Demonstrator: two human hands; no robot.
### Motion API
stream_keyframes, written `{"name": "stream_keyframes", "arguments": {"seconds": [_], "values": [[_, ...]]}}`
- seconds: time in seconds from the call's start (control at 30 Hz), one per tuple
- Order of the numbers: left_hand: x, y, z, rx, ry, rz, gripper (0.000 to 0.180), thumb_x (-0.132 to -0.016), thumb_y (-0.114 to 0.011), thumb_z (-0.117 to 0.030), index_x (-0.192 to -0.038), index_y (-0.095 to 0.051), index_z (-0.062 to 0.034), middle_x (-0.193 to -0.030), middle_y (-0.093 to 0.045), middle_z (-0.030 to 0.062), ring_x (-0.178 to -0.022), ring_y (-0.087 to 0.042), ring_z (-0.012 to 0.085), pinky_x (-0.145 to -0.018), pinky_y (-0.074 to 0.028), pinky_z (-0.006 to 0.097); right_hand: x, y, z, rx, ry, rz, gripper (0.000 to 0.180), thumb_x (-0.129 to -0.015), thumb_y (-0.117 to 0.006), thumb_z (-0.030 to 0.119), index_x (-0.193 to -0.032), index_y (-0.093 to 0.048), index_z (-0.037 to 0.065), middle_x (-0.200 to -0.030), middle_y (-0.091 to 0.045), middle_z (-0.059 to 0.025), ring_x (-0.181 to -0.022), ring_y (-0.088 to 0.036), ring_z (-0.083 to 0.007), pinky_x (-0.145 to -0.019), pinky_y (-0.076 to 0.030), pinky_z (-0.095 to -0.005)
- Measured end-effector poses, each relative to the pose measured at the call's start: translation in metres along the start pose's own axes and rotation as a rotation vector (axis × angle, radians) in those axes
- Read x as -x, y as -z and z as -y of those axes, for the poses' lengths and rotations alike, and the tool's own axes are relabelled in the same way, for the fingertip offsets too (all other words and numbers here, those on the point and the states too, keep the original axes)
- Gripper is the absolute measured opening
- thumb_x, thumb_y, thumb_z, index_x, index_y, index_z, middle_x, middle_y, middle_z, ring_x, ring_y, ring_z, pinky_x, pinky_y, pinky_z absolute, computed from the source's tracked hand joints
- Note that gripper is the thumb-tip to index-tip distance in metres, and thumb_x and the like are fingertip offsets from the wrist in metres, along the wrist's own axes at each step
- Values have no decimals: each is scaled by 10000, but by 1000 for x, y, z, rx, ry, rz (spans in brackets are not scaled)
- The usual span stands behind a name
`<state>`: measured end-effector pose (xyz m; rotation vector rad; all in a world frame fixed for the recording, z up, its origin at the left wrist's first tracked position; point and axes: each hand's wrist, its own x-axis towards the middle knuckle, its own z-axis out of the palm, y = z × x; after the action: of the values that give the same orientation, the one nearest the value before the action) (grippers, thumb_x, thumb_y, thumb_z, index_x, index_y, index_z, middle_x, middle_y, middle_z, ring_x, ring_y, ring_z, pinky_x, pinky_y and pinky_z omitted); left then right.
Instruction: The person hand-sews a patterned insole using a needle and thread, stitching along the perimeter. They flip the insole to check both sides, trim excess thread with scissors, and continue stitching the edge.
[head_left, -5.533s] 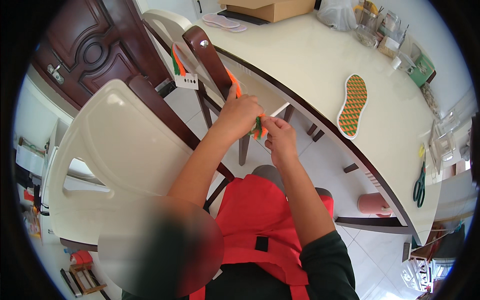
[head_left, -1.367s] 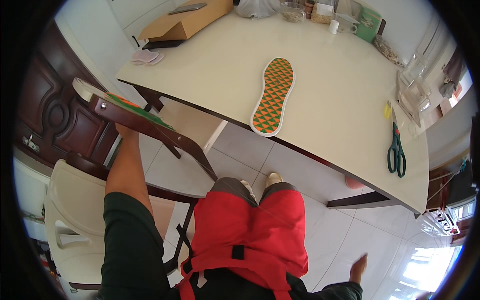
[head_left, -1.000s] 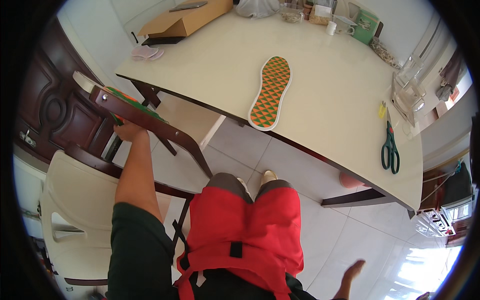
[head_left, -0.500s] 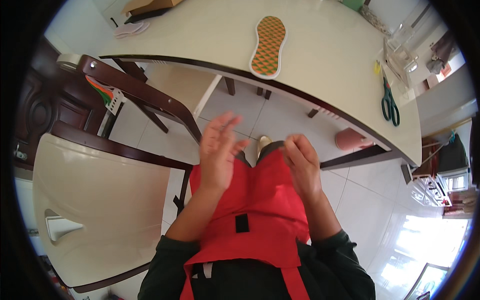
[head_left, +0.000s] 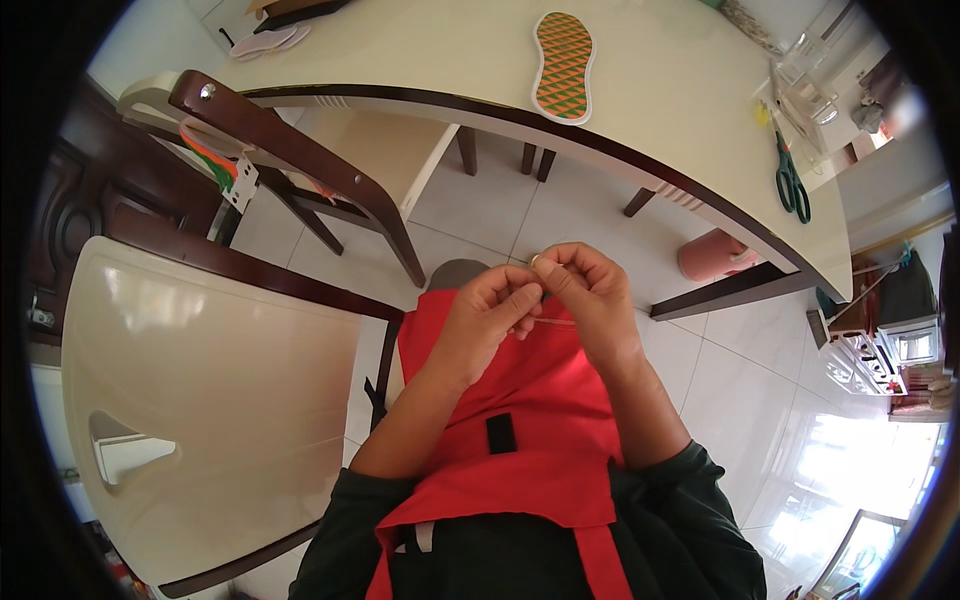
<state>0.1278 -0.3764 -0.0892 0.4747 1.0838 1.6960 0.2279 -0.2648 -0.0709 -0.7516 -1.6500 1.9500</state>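
Above my lap, my left hand (head_left: 492,316) and my right hand (head_left: 590,295) are close together, fingertips almost touching. Both are closed, thumb pressed against the fingers. A thin, pale thread (head_left: 553,321) stretches between them below the fingertips. Whether a needle is also pinched there is too small to tell. On the table ahead lies an insole (head_left: 564,70) with an orange and green diamond pattern and a white rim, apart from both hands.
Green-handled scissors (head_left: 791,185) lie at the right side of the table (head_left: 680,80). Pale insoles (head_left: 268,42) rest at its far left. A chair (head_left: 230,370) stands close on my left. Beneath the table is a pink bucket (head_left: 712,255).
My left hand has closed from loosely spread fingers and moved right to meet my right hand. The thread now shows between them. The whole view has shifted slightly.
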Motion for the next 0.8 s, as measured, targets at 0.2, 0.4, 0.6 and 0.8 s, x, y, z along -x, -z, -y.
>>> {"name": "stream_keyframes", "arguments": {"seconds": [0.2,0.4,0.6,0.8], "values": [[10,11,-14,-260,-30,81,161,-924,-550,-115,-939,-673,-13,-811,-597,15,-606,-478,67,-558,-394,195,-4,3,6,-115,-28,-109,118,-879,-627,153,-870,-626,36,-662,-471,88,-605,-374,-1,-535,-312,-171],[6,1,-7,-315,-569,113,219,-949,-521,-173,-939,-654,0,-914,-614,101,-555,-466,63,-521,-403,195,-15,6,-15,-189,-154,148,138,-899,-583,171,-888,-618,37,-743,-520,58,-638,-414,-21,-562,-346,-187],[2,4,-7,-265,-405,-109,271,-990,-417,-141,-1158,-574,2,-665,-513,-4,-518,-400,45,-484,-365,187,-15,20,-21,153,-25,-30,220,-940,-440,164,-1094,-471,11,-748,-443,15,-661,-385,-73,-653,-413,-242],[-5,-3,2,-781,-637,-273,370,-983,-430,-128,-1340,-460,-37,-680,-521,1,-552,-422,45,-503,-358,176,-9,8,1,57,133,28,149,-965,-410,91,-1065,-490,15,-767,-537,-13,-692,-477,-72,-667,-422,-209]]}}
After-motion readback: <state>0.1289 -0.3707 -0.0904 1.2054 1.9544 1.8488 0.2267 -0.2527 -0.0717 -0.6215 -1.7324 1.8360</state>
